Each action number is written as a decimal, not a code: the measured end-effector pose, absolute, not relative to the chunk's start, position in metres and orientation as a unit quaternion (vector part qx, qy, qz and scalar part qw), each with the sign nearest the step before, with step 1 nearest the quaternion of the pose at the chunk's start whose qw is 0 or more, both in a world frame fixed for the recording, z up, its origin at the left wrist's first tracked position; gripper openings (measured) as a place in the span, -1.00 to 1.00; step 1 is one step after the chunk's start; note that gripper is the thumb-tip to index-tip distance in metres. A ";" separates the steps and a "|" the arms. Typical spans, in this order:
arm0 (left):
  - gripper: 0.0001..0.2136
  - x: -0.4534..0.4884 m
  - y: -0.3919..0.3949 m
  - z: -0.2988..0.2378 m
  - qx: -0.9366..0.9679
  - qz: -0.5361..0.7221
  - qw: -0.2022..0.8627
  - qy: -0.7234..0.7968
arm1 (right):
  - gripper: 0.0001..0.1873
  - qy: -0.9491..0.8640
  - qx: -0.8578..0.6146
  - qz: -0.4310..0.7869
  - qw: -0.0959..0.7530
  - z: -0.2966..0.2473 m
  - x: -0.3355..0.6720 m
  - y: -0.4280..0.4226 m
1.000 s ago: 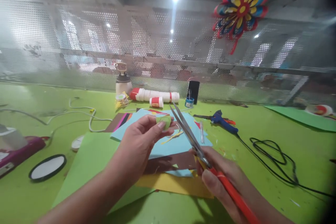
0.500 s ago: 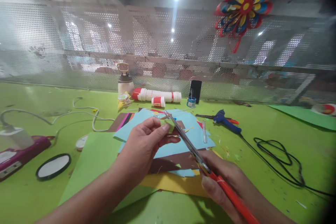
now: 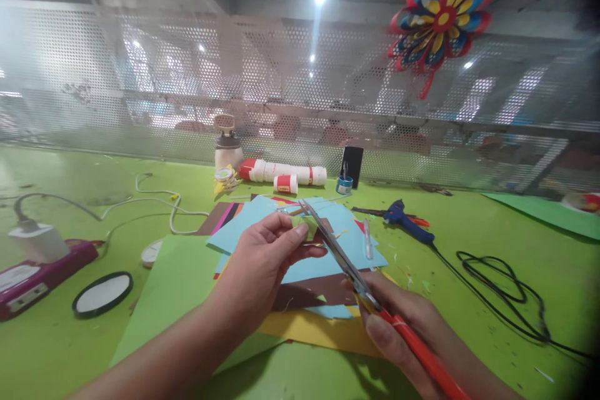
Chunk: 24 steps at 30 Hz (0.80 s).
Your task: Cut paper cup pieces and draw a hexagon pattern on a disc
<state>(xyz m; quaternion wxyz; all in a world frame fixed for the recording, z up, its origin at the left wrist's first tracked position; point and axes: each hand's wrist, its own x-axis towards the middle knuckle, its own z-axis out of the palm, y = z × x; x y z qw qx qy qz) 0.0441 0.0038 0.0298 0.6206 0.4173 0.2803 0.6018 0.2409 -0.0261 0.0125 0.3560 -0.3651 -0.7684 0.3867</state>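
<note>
Between thumb and fingers, my left hand (image 3: 265, 262) pinches a small piece of green paper (image 3: 307, 227). My right hand (image 3: 398, 312) grips the red handles of a pair of scissors (image 3: 344, 262). The blades point up and away, lying right beside the paper's right edge; whether they touch it I cannot tell. Below both hands is a loose stack of coloured sheets, with light blue paper (image 3: 300, 270), brown paper (image 3: 300, 295) and a yellow sheet (image 3: 319, 331). A light green sheet (image 3: 173, 281) lies to the left, partly behind my left forearm.
A blue glue gun (image 3: 405, 222) with a coiled black cord (image 3: 501, 287) lies right. On the left are a purple power strip (image 3: 51, 281) and a black-rimmed disc (image 3: 103, 295). A paper cup (image 3: 285, 184), white tube (image 3: 290, 173) and phone (image 3: 352, 165) stand or lie at the back.
The whole view has shifted slightly right and down. Both hands keep nearly the same pose, with the green paper and the scissors still held close together.
</note>
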 end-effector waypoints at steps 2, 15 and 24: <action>-0.88 0.044 0.005 0.028 0.418 0.600 0.623 0.277 | -0.65 -0.773 -0.361 0.377 0.360 0.014 0.241 -0.026; -0.88 0.048 0.001 0.028 0.401 0.608 0.625 0.281 | -0.60 -0.808 -0.364 0.334 0.321 0.019 0.243 -0.025; -0.88 0.049 0.003 0.026 0.405 0.611 0.623 0.273 | -0.60 -0.796 -0.391 0.314 0.339 0.012 0.242 -0.027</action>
